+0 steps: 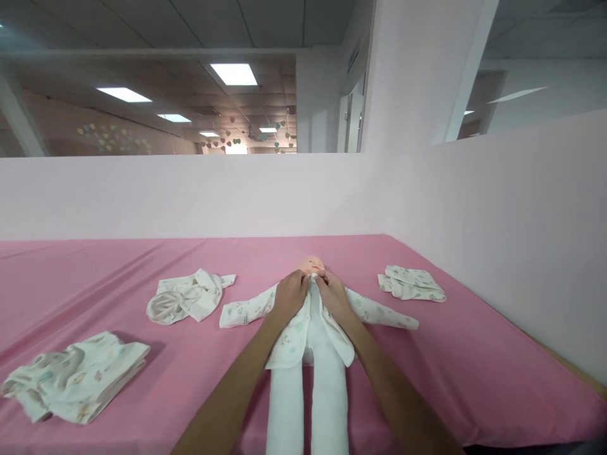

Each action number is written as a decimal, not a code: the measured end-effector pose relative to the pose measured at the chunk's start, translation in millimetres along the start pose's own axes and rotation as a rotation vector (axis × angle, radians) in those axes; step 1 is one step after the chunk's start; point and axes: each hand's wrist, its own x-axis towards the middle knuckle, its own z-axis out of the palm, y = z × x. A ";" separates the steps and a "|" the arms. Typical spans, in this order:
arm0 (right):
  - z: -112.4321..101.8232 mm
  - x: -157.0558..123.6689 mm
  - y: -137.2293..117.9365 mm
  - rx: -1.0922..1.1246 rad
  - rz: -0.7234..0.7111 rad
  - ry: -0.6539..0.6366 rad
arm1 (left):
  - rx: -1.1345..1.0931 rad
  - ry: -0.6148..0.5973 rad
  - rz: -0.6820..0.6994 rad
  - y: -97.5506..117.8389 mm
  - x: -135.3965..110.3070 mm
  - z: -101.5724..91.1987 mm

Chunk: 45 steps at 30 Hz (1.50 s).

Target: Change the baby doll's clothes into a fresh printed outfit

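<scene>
A baby doll [331, 398] lies on its back, its white cloth legs toward me and its head at the far end. It wears a white printed baby jacket [290, 341], with both sleeves spread out sideways and the front hanging apart over the body. At the neckline, my left hand [291, 296] is closed on the jacket's left edge. My right hand [333, 294] pinches the opposite edge close beside it. Both sets of fingertips meet just under the doll's chin, and they hide the collar's fastening.
On the pink sheet [190, 373] lie a crumpled white garment [192, 296] at left, a folded printed garment [80, 376] at near left, and another folded garment [411, 283] at right. A white wall [190, 196] with windows rises behind, and another stands on the right.
</scene>
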 end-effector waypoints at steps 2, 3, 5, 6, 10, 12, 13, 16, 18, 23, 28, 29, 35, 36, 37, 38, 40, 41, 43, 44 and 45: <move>-0.3 -1.9 -3.5 -0.009 -0.022 -0.004 | -0.021 0.013 0.013 -0.7 -0.2 0.6; -0.5 -2.7 -4.8 -0.009 -0.029 -0.003 | -0.030 0.017 0.019 -0.8 -0.3 0.7; -0.6 -3.6 -6.2 -0.004 -0.035 0.003 | -0.051 0.021 0.028 -0.4 -0.7 0.3; -0.7 -3.8 -6.5 0.000 -0.031 0.011 | -0.065 0.021 0.030 0.0 -0.9 -0.1; 0.0 -4.5 -6.0 0.024 0.012 0.056 | -0.107 0.007 0.012 2.2 -2.0 -2.8; 0.9 -4.8 -5.3 0.040 0.029 0.082 | -0.110 -0.002 -0.003 3.0 -2.2 -3.7; 1.5 -5.0 -4.9 0.049 0.033 0.092 | -0.110 -0.005 -0.009 3.2 -2.2 -3.9; 3.7 -5.9 -4.5 0.077 0.039 0.102 | -0.118 -0.013 -0.024 3.9 -1.8 -3.8; 4.9 -6.9 -5.2 0.087 0.036 0.089 | -0.132 -0.021 -0.038 4.6 -1.5 -4.0; 5.6 -9.7 -9.6 0.053 0.023 0.063 | -0.242 -0.045 -0.092 6.6 -2.4 -7.9; 3.8 -12.2 -13.8 -0.060 0.011 0.029 | -0.520 -0.091 -0.133 2.1 -4.4 -9.6; 3.5 -12.6 -14.6 -0.070 0.010 0.018 | -0.579 -0.096 -0.142 0.4 -4.4 -8.9; 3.6 -14.7 -16.1 -0.034 -0.003 -0.025 | -0.783 -0.122 -0.225 -4.9 -3.0 -5.4; 3.9 -14.8 -15.5 -0.016 -0.003 -0.017 | -0.791 -0.124 -0.231 -4.3 -2.9 -5.9; 4.3 -14.9 -14.7 0.003 -0.003 -0.006 | -0.795 -0.126 -0.236 -3.5 -2.9 -6.6; 4.6 -14.7 -13.7 0.020 -0.004 0.006 | -0.794 -0.126 -0.243 -2.4 -3.0 -7.5; 5.2 -14.1 -11.8 0.025 -0.003 0.029 | -0.789 -0.126 -0.257 -0.5 -3.2 -9.2; 5.4 -13.6 -10.9 0.007 -0.002 0.039 | -0.789 -0.125 -0.260 0.2 -3.2 -9.9; 5.4 -12.6 -9.6 -0.068 -0.011 0.046 | -0.794 -0.124 -0.256 0.7 -3.1 -10.3; 5.2 -12.3 -9.3 -0.110 -0.026 0.044 | -0.798 -0.121 -0.248 0.6 -2.9 -10.2; 5.0 -12.1 -9.2 -0.148 -0.045 0.041 | -0.799 -0.117 -0.239 0.3 -2.6 -9.8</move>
